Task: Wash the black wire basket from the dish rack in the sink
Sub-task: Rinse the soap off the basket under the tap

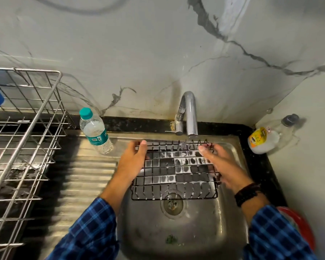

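The black wire basket (176, 171) is held over the steel sink (231, 147), under the tap (190, 117). White soap film fills many of its wire cells. My left hand (133, 160) grips the basket's left rim, thumb on the top wire. My right hand (221, 166) lies on the right side, with its fingers reaching to the top right corner and curled around the wires. The drain (173, 204) shows just below the basket's near edge.
A steel dish rack (24, 139) stands on the left, beside the ribbed drainboard (88, 177). A water bottle (95, 129) with a teal cap sits at the sink's back left corner. A clear soap bottle (266, 137) lies at the right. A red object (296, 222) is near my right sleeve.
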